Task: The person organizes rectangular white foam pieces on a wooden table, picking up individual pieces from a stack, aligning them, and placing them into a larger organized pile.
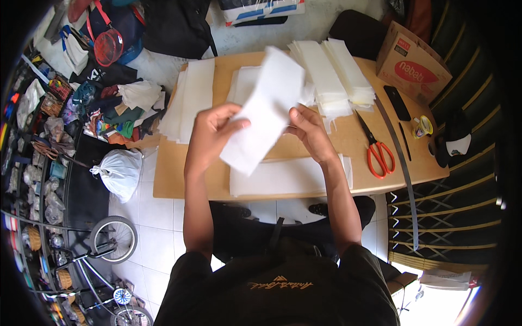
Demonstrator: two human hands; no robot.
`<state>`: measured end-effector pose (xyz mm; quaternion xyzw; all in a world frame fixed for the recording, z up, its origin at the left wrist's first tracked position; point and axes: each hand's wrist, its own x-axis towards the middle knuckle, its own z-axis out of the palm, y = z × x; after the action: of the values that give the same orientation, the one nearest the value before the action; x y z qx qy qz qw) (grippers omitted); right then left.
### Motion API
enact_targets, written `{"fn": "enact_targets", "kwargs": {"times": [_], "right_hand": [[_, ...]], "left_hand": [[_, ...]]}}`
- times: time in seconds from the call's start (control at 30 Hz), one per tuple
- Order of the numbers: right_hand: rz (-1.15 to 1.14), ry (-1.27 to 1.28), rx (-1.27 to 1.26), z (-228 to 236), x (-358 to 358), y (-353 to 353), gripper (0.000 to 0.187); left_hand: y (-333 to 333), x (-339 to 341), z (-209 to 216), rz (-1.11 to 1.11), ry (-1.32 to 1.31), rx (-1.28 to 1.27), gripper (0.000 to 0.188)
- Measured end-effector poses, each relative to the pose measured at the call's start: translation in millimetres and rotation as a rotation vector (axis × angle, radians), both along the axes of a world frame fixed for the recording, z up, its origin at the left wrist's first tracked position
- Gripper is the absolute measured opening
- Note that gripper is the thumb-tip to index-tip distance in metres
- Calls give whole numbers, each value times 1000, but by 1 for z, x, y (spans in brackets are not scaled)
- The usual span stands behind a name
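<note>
Between my hands, tilted above the table, is a white rectangular sheet (261, 119); whether it is paper or stiff cloth I cannot tell. My left hand (215, 130) pinches its left edge between thumb and fingers. At the opposite edge, the thumb and bent fingers of my right hand (311, 130) grip it. Beneath, along the near table edge, lies a long white strip (288, 178). Another white pile (242, 81) is partly hidden behind the held sheet. White strips (198, 98) overlap at the left, and thicker stacks of whitish strips (323, 81) lie at the far right.
Orange-handled scissors (379, 157) lie on the wooden table (174, 179) at the right. Near them are a long dark flat strip (401, 155), a black phone (397, 102), a thin black stick (405, 141), a small tub (422, 127) and a cardboard box (414, 65). A tied white bag (118, 169) sits left.
</note>
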<state>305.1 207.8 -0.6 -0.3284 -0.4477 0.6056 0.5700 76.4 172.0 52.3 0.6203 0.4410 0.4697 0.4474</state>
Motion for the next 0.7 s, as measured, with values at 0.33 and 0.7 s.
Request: {"fn": "enact_targets", "kwargs": {"times": [0.33,0.7], "right_hand": [[-475,-418,-44,-16,66,-91,47],[-551,-1056,-129,-49,97,-119,31]], "left_hand": [[-78,-26,-70,-143,-95,-330,42],[-57,-8,-123,460,-22,-106,37]]}}
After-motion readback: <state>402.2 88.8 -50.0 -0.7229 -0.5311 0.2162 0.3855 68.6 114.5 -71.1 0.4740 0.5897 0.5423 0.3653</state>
